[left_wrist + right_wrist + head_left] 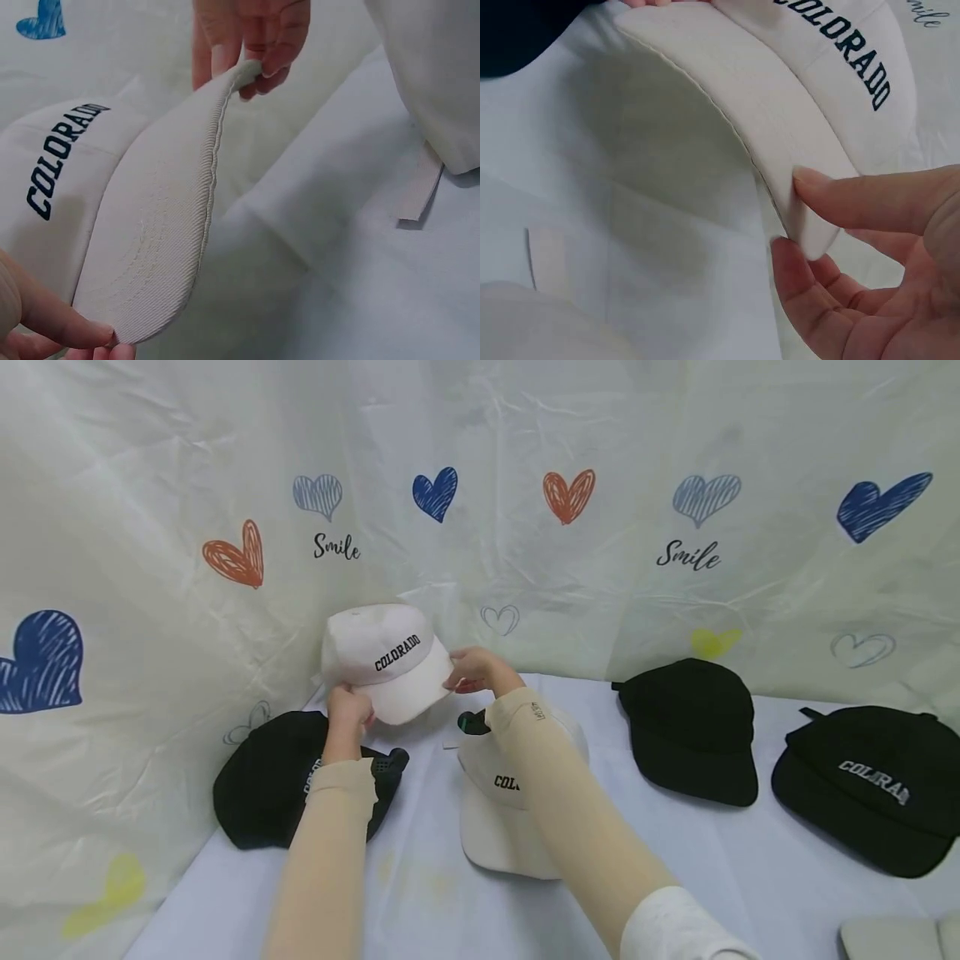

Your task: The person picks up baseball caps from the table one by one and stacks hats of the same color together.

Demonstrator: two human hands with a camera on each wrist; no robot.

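Nearest in, just under the right forearm, a second white cap (501, 814) is seen lying flat on the pale tablecloth (420, 893), its lettering half hidden by the sleeve. Below the left wrist, a black cap (262, 781) is parked on the cloth, partly covered by the arm. Further out, the white COLORADO cap (386, 662) is held up off the table between both hands. Its brim is pinched at the near corner by the left hand (348, 708), thumb and fingertips closed on the edge, and at the far corner by the right hand (870, 262), thumb beneath and forefinger on top. Held at both ends this way, the brim appears to be kept in its curve. Well off to the right of the right hand, two more black caps (693, 727) are laid out.
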